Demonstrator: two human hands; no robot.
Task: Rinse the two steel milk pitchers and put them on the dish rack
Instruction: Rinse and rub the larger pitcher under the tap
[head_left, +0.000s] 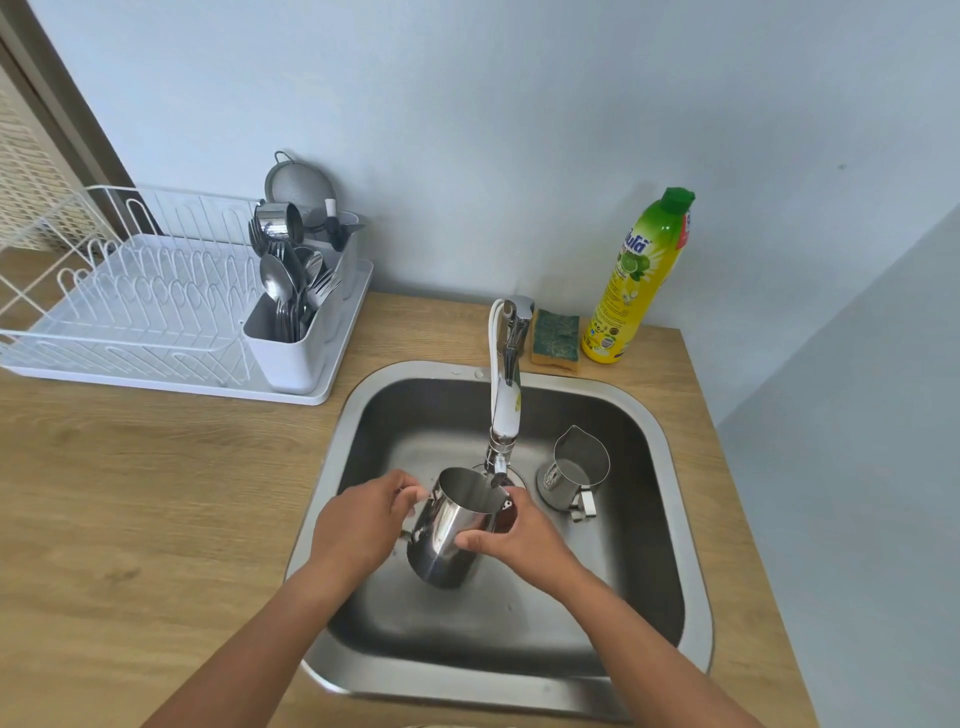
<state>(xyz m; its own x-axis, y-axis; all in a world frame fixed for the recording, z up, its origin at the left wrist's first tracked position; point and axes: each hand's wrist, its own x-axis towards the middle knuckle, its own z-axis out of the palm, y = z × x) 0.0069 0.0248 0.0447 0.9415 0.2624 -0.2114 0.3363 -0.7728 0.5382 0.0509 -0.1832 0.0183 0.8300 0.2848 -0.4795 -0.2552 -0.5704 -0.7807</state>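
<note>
first steel pitcher (452, 530) is held over the sink (675, 519), tilted, its mouth up under the faucet (504, 410) spout. my left hand (358, 525) is closed on its left side — my right hand (514, 535) is clamped on its right wall, thumb across the front. second pitcher (574, 473) stands upright on the sink floor, well right of the first, untouched. on the counter (130, 519) to the left, the white dish rack (130, 306) holds no pitcher — only its cutlery caddy (296, 332) is filled. sponge (556, 335) and soap bottle (639, 280) stand behind the sink.
</note>
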